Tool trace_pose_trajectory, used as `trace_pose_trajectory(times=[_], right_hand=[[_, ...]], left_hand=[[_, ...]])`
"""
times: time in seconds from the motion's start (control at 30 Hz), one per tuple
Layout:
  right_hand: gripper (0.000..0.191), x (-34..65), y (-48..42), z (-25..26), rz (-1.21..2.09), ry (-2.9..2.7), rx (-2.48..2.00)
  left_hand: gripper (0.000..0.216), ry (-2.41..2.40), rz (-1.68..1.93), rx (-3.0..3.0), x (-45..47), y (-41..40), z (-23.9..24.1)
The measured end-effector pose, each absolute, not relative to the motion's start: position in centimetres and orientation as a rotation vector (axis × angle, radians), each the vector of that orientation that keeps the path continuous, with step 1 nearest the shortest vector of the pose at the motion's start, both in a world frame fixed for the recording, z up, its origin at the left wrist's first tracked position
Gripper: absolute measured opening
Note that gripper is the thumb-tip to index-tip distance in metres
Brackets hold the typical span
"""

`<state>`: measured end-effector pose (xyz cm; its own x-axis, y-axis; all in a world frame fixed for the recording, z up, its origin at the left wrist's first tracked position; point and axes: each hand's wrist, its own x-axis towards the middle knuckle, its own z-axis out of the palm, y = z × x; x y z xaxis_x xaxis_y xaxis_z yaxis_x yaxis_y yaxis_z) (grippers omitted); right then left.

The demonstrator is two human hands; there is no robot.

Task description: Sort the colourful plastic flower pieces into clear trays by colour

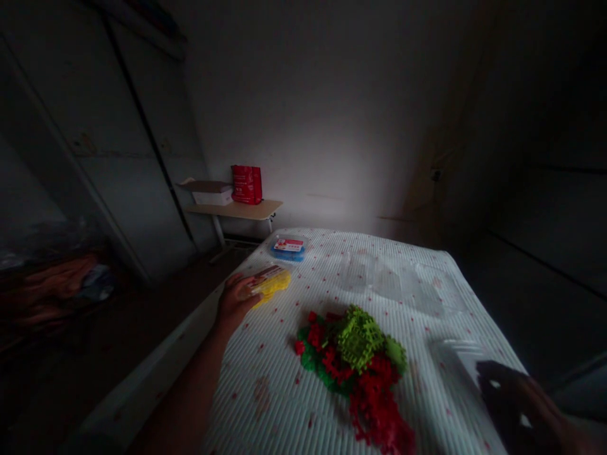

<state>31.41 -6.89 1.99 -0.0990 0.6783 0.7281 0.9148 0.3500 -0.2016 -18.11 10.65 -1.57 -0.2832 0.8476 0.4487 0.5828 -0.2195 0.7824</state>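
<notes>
Treating the cloth-covered table (279, 360) as a dial with twelve toward the wall (308, 95), the left hand (238, 300) lay between nine and ten, thumb and fingers closed around the near end of a yellow pack (272, 287) at ten; whether it was lifted or resting could not be told. With the table's left edge so near, a slack grip might have let it slide off, and too hard a squeeze on thin plastic could have sprung it open and spilled its contents. A blue pack (289, 251) sat at eleven, near the far left corner, where a careless sweep might have knocked it over the side. Just off centre toward five, a loose pile (360, 360) of red and green pieces lay heaped directly on the cloth; a dragging forearm could have scattered it, and the notched edges might have snagged. From one to past two, clear trays (391, 282) lay so faint that one might have been overlooked and crushed. Toward four lay another clear tray (459, 358) and, beside the right edge, the right hand (552, 411), against a dark patch (507, 398); blur hid its finger opening and any hold, and a weak one risked a drop.
</notes>
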Motion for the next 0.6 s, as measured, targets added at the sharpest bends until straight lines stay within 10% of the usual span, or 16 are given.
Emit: trace_pose_trajectory(times=[0.37,0.6], right_hand=[[0.055,18.1,-0.7,8.1,0.062,-2.223,-0.922],[0.018,16.4,-1.2,8.4,0.338,-2.001,-0.808]], left_hand=[[0.054,0.760,1.092,1.480,-13.2,4.9,5.7],[0.065,0.568,1.312,1.116,-7.9,4.7,5.7]])
